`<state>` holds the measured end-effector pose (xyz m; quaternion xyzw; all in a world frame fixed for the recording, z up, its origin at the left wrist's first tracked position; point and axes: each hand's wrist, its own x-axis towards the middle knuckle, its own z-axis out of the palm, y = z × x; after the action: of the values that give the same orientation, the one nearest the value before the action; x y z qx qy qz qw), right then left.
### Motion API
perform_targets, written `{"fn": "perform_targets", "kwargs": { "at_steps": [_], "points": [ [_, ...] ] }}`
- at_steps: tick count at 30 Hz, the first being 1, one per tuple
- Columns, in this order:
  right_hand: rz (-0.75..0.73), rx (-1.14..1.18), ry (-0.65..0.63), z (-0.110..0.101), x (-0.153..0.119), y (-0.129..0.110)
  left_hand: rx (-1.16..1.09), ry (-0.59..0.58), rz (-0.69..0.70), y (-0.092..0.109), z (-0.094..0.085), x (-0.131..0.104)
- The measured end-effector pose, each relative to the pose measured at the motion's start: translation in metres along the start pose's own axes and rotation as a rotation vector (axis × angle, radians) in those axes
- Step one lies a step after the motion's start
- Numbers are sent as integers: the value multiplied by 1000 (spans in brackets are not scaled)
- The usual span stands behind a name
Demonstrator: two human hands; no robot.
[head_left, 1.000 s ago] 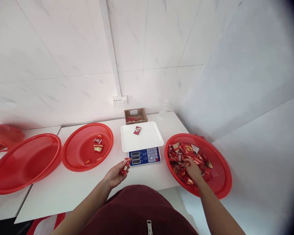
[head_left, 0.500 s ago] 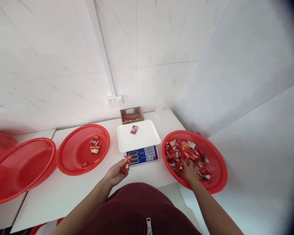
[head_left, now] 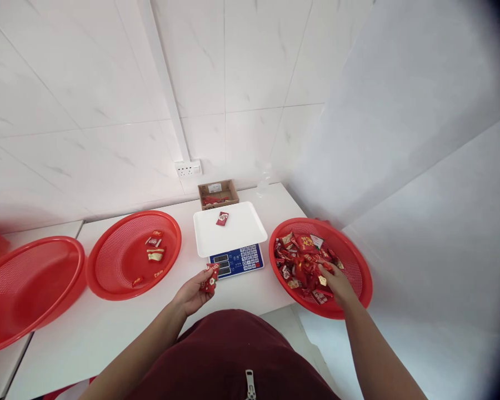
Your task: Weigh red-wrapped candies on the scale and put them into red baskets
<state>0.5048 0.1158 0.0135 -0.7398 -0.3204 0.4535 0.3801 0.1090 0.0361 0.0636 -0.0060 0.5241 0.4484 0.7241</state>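
Note:
My left hand point(head_left: 194, 293) is closed on a small red snack packet point(head_left: 209, 279) with pale markings, just in front of the scale's display. My right hand point(head_left: 336, 282) reaches into the right red basket point(head_left: 360, 278), its curled fingers among a heap of red and gold wrapped snacks point(head_left: 302, 261). Those fingertips are partly hidden, so what they grip is unclear. Between the hands stands a digital scale point(head_left: 237, 261) with a blue keypad and a white tray point(head_left: 233, 236). One red packet point(head_left: 222, 218) lies near the tray's back edge.
Left of the scale, a red basket point(head_left: 108, 272) holds several packets. Another red basket point(head_left: 62, 303) overlaps its left side. Behind the scale are a cardboard box point(head_left: 232, 195) with red packets and a clear plastic bottle point(head_left: 264, 180). Walls bound the back and right.
My right hand has drawn back toward the right side of the heap, and packets there have shifted. The left hand keeps its packet. The whole view has moved slightly.

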Motion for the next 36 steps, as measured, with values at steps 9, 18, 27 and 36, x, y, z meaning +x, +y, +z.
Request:
{"fn": "perform_targets", "kwargs": {
  "at_steps": [9, 18, 27, 36],
  "points": [
    [128, 378, -11, 1, 3, -9, -7, 24, 0, -1, -5, -4],
    [161, 527, 45, -1, 19, -3, -28, 47, 3, -3, -11, -4],
    [109, 557, -6, -4, 25, 1, -25, 64, 5, -5, -10, -6],
    [147, 569, -51, 9, 23, 0, -20, 80, 10, -7, -13, -8]
  ]
}}
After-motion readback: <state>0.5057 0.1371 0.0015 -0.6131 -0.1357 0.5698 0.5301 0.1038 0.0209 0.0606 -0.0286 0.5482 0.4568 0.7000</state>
